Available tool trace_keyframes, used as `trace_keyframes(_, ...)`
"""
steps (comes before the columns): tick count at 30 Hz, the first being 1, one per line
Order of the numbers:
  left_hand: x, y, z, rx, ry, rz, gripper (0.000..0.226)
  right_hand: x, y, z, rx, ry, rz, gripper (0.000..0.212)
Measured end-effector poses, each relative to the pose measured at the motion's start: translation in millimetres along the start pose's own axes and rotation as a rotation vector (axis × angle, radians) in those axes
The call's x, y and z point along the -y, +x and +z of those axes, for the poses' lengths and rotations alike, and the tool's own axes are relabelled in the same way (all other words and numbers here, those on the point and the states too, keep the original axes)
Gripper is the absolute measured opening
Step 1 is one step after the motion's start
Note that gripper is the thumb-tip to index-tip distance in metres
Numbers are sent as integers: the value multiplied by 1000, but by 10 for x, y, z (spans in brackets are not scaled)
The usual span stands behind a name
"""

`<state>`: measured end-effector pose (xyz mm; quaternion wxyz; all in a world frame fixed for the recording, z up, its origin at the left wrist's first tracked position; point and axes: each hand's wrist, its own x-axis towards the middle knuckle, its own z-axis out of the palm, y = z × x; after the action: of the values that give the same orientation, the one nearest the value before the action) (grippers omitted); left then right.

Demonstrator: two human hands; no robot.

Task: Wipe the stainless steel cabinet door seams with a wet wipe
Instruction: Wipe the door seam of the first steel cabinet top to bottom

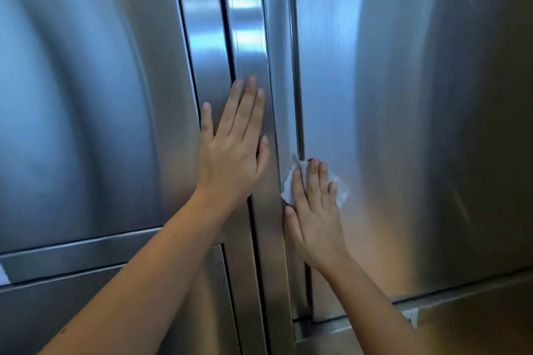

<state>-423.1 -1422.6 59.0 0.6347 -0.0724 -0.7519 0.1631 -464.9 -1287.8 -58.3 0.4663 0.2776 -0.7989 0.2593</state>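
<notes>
The person's left hand [230, 158] lies flat, fingers straight and slightly spread, on the brushed stainless steel vertical strip [251, 37] that runs between the two doors; its thumb points toward the right. The right hand [317, 225] sits lower and just to the right, well clear of the left one. It is also flat, with straight fingers pressing a crumpled white wet wipe [289, 186] against the left edge of the tall stainless steel right-hand cabinet door [403, 95]. The wipe shows on both sides of the fingers, and its upper corner touches the dark vertical seam [296, 66] between that door and the strip. Both bare forearms reach in from the bottom of the view. To the left stands the matching stainless steel left-hand door [86, 95], with a horizontal steel rail [72, 251] below it
</notes>
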Motion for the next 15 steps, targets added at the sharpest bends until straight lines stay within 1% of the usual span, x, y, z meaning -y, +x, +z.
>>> trace_keyframes(4,90,204,-32,-3,-17,0,55,63,446,-181,0,-6,-26,58)
trace_keyframes(10,223,566,-71,27,-39,-21,60,129,1093,-444,-66,-37,-89,57)
trace_keyframes(15,359,845,-128,48,-24,-10,61,178,1455,-588,-106,-55,-133,60)
